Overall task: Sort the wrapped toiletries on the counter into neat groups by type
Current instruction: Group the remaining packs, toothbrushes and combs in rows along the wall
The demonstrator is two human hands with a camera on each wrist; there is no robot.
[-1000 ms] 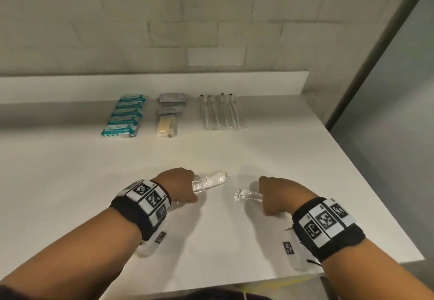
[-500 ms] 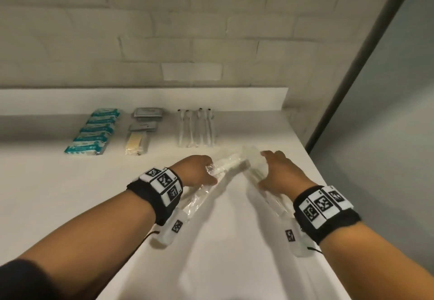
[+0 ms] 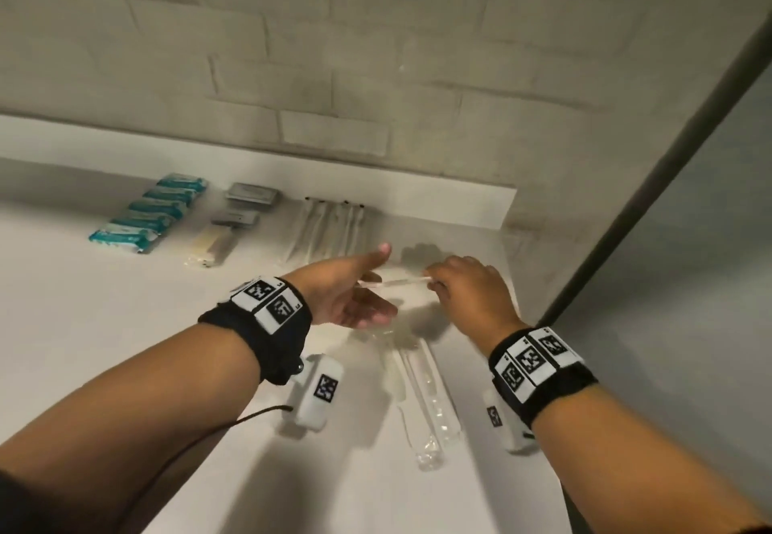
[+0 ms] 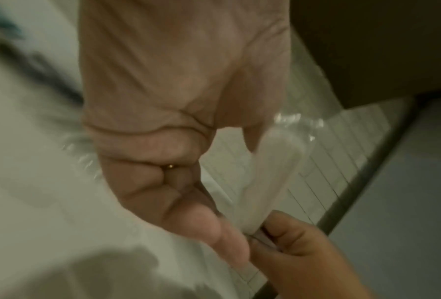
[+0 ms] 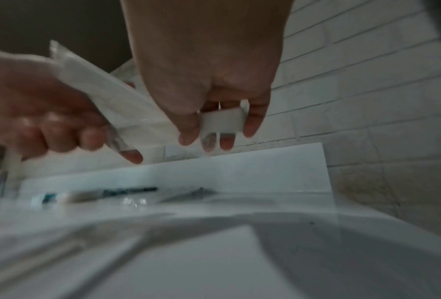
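Observation:
Both hands meet above the white counter (image 3: 125,345) near its back right. My left hand (image 3: 355,299) has its fingers curled round long clear-wrapped packets (image 3: 426,400), which trail down toward me. The right wrist view shows that left hand (image 5: 35,113) gripping the white packet (image 5: 106,101). My right hand (image 3: 468,291) pinches the packet's far end (image 3: 394,282) between thumb and fingers (image 5: 252,121). In the blurred left wrist view the packet (image 4: 270,172) runs from my left hand (image 4: 163,161) to the right hand (image 4: 303,252).
Along the back stand sorted groups: teal packets (image 3: 146,216), grey sachets (image 3: 250,195), a cream wrapped item (image 3: 211,245) and a row of long wrapped sticks (image 3: 326,224). A low white ledge (image 3: 438,203) backs them. The counter's right edge runs beside a grey wall (image 3: 689,283).
Both hands lifted their clear packets off the counter, moved toward the back right and came together. The right hand now pinches the end of the packet that the left hand grips.

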